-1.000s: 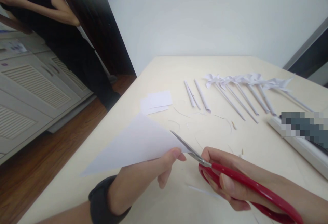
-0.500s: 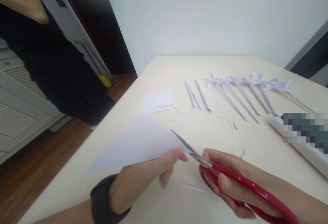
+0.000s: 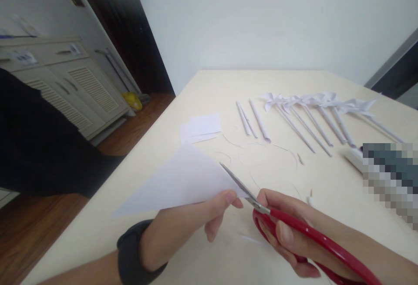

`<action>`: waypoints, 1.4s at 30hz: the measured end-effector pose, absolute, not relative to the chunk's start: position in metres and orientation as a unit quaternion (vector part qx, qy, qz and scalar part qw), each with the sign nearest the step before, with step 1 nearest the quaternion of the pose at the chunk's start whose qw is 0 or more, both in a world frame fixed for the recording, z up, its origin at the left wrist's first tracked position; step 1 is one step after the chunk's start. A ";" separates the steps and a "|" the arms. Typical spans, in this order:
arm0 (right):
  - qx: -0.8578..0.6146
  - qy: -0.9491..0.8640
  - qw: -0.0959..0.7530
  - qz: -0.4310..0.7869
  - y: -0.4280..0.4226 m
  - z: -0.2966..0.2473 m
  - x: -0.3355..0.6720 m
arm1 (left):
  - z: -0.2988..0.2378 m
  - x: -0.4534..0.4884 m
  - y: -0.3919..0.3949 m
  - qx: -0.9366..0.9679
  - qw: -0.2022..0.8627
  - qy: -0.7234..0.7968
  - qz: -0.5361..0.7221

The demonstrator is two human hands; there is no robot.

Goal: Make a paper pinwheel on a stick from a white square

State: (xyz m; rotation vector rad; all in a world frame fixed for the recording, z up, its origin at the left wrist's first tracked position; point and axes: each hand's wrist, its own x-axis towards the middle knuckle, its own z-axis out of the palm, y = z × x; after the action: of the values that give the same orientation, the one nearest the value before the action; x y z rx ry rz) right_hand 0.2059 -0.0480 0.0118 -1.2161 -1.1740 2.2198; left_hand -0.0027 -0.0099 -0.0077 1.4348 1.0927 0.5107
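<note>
My left hand [image 3: 192, 222] pinches a folded white paper triangle [image 3: 183, 180] by its right corner, held just above the cream table [image 3: 228, 89]. A dark band sits on that wrist. My right hand [image 3: 290, 228] grips red-handled scissors [image 3: 294, 228]; the steel blades [image 3: 237, 182] lie along the triangle's right edge, nearly closed.
Small white paper pieces [image 3: 200, 128] lie beyond the triangle. Rolled paper sticks [image 3: 253, 122] and several paper pinwheels [image 3: 313, 111] lie in a row at the back right. Thin paper trimmings are scattered mid-table. A blurred white object [image 3: 388, 167] is at the right. A person in black [image 3: 39, 145] stands left.
The person in black at the left has moved down and out of most of the view, uncovering the cabinets. My hands, paper and scissors have hardly shifted.
</note>
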 end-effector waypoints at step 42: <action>-0.440 -0.463 0.195 0.744 -0.050 0.006 0.203 | 0.002 -0.003 -0.009 0.634 0.595 0.424 0.254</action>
State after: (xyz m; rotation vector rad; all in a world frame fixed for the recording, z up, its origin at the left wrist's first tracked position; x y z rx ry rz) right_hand 0.2030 -0.0502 0.0056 -1.2329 -1.2991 2.0861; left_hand -0.0032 -0.0094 0.0019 1.4736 0.9851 0.5901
